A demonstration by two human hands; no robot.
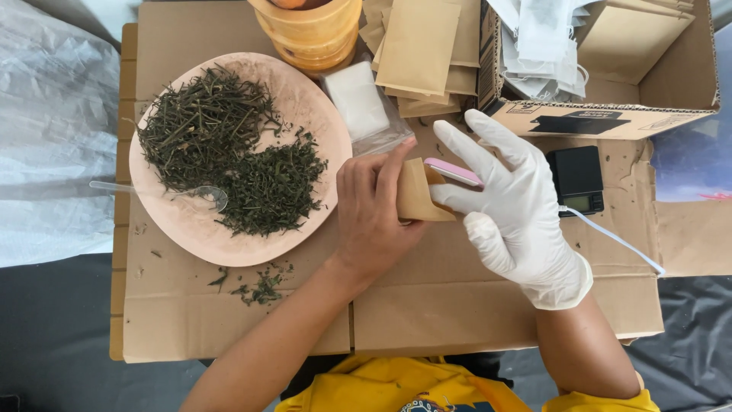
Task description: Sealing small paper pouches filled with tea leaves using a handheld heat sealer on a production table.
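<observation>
Sealing looks like the step in hand: the pouch [418,194], a small brown paper one, sits between both hands above the cardboard [427,305]. The left hand [374,210] is bare, its fingers closed on the pouch's left edge. The right hand [512,206] is gloved, its thumb and fingers clamped on a pink sealer [453,172] at the pouch's top right corner. Doing it well probably means keeping the mouth flat and free of leaf. Left of the bare fingers lies the plate [191,229] of herbs [229,152]; right of the gloved ones, the scale [577,180].
</observation>
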